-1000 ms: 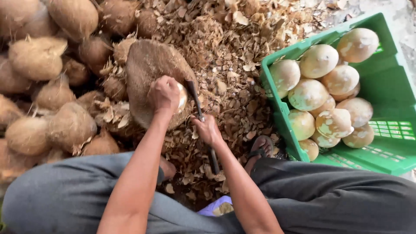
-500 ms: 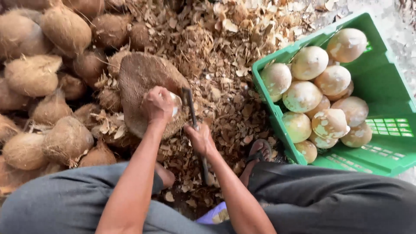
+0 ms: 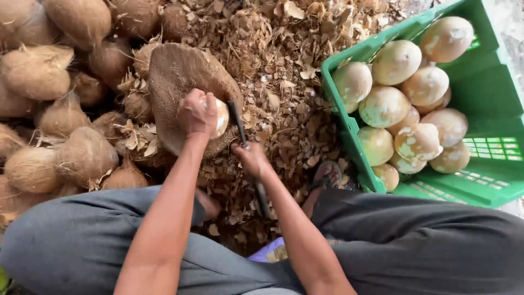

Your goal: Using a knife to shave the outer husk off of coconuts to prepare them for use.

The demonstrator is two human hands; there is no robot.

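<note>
My left hand grips a partly peeled pale coconut and presses it onto a round wooden chopping block. My right hand is shut on the handle of a dark long-bladed knife; its blade lies against the coconut's right side, and the handle end sticks out behind my wrist. Both forearms reach forward from between my knees in grey trousers.
Brown unpeeled coconuts are heaped on the left. Husk chips cover the ground ahead. A green plastic crate on the right holds several peeled pale coconuts. My sandalled foot rests by the crate.
The view has shifted slightly, so the block and crate sit a little lower in the frame. My right hand and the knife have drawn slightly toward me along the coconut.
</note>
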